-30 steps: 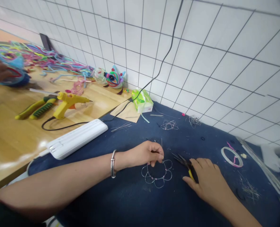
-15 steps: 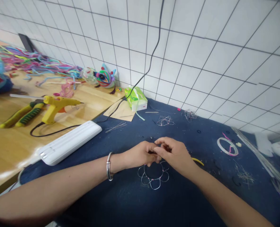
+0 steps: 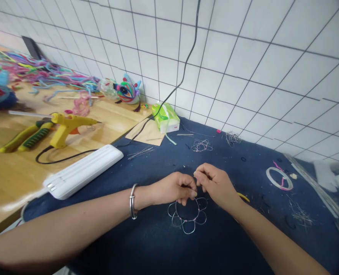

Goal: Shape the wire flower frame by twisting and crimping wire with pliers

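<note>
I watch from far away, and I see a little wire flower (image 3: pixel 186 220) under the two hands, low in the middle of my view. It is over the blue desk (image 3: pixel 221 248), but I cannot tell if it lies flat on it or is lifted a bit.

The grip of the left hand (image 3: pixel 182 191) is pinching the flower at its top, thumb against finger. The right hand (image 3: pixel 213 185) is just beside it, with its thumb and first finger close to each other. I cannot tell if that grip is pressed together or has a bit of wire in it.

I think the flower is very light. The wire looks thin and smooth, so it should be springy, easy to bend and a bit slippery. The big loops would squash first. I would hold the inside ring, near a pink bead (image 3: pixel 185 221), with a soft pinch, and leave the loops alone.

A yellow handle (image 3: pixel 243 197) pokes out by the right arm. Another wire shape (image 3: pixel 202 145) lies farther back, and a white ring (image 3: pixel 268 176) lies off to the right.
</note>
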`<action>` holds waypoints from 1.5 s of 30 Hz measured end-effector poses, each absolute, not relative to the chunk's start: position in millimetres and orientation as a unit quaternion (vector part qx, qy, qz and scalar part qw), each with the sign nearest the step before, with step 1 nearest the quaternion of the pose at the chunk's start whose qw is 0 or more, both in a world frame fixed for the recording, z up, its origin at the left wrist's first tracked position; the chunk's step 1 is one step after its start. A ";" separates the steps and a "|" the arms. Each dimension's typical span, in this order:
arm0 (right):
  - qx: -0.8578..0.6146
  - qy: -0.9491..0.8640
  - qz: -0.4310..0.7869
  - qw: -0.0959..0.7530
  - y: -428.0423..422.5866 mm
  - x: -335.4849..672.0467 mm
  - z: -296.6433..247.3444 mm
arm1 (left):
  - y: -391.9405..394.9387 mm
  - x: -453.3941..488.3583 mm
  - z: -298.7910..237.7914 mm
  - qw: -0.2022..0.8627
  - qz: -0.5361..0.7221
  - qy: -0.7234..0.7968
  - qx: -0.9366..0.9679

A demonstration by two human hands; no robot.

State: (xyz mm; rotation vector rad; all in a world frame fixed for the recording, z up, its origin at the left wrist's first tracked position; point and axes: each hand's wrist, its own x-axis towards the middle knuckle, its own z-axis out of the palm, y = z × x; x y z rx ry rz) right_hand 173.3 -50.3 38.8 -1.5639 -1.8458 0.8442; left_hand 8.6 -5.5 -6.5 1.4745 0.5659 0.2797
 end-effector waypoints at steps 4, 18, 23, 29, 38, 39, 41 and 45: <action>-0.578 -0.701 0.305 0.286 -51.5 174.9 41.4 | -4.6 7.8 -7.1 0.700 0.118 0.245 0.660; -0.580 -0.694 0.285 0.318 -54.9 181.3 42.7 | -3.9 4.9 -5.2 0.725 0.096 0.226 0.643; -0.583 -0.686 0.292 0.323 -56.4 180.4 40.7 | -2.8 4.1 -6.2 0.724 0.092 0.219 0.648; -0.564 -0.694 0.296 0.335 -56.3 176.2 40.2 | -2.8 5.7 -6.4 0.721 0.092 0.219 0.651; -0.566 -0.700 0.295 0.321 -55.5 174.7 40.9 | -7.2 6.6 1.3 0.692 0.108 0.228 0.676; -0.570 -0.699 0.293 0.319 -55.6 175.1 41.1 | -7.4 6.5 2.3 0.687 0.116 0.225 0.681; -0.574 -0.697 0.291 0.317 -55.8 176.0 41.3 | -7.2 6.4 3.2 0.679 0.130 0.218 0.689; -0.575 -0.697 0.289 0.315 -55.7 177.0 41.4 | -5.9 6.7 2.2 0.685 0.155 0.207 0.681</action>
